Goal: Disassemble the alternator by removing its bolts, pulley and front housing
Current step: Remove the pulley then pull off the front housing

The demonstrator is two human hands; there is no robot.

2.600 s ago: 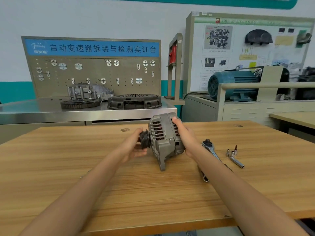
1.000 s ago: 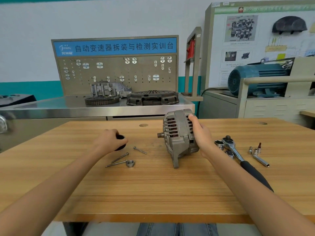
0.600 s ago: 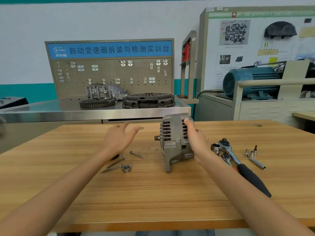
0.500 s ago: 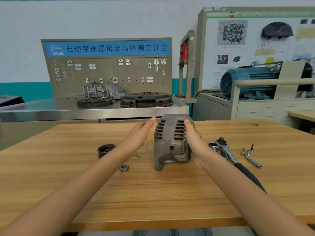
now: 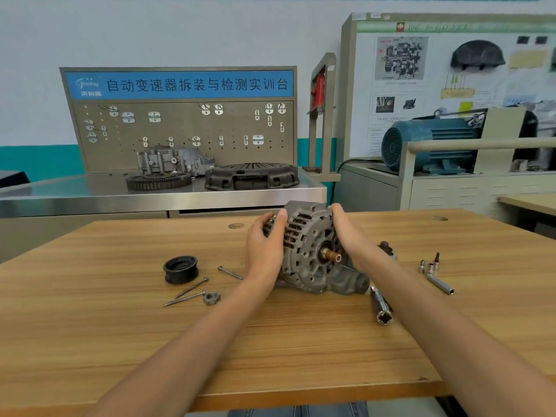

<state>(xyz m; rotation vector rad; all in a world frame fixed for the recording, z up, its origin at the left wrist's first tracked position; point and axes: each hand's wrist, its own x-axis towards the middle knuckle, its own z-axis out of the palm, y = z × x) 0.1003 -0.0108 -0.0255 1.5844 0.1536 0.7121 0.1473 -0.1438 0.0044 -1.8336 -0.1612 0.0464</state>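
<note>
While the alternator (image 5: 313,251) lay near the middle of the wooden table (image 5: 120,341) with its bare shaft (image 5: 331,254) pointing toward the viewer, both hands closed on it from either side; the left hand (image 5: 264,245) gripped the casing at its nine o'clock edge, fingers curled over the vented rim and thumb laid along the top; the right hand (image 5: 346,236) held the three o'clock side with fingers wrapped behind the body, palm against the housing; both forearms reached forward from six o'clock, bare, converging on the part.

No containers stood on the table; the removed pieces lay loose at the alternator's nine o'clock: the black pulley (image 5: 181,269) resting on its face, well apart from the left hand; three long bolts (image 5: 192,287) scattered between pulley and hand; a nut (image 5: 211,297) touching the end of the nearest bolt.

At four o'clock of the alternator a socket extension (image 5: 381,308) lay just beside the casing, partly hidden by the right forearm; farther toward three o'clock lay small sockets and a bit (image 5: 430,266) with a short bar (image 5: 439,285); behind the table, at twelve o'clock, a steel bench (image 5: 90,197) carried a clutch cover (image 5: 251,176) and a ring gear (image 5: 159,180).
</note>
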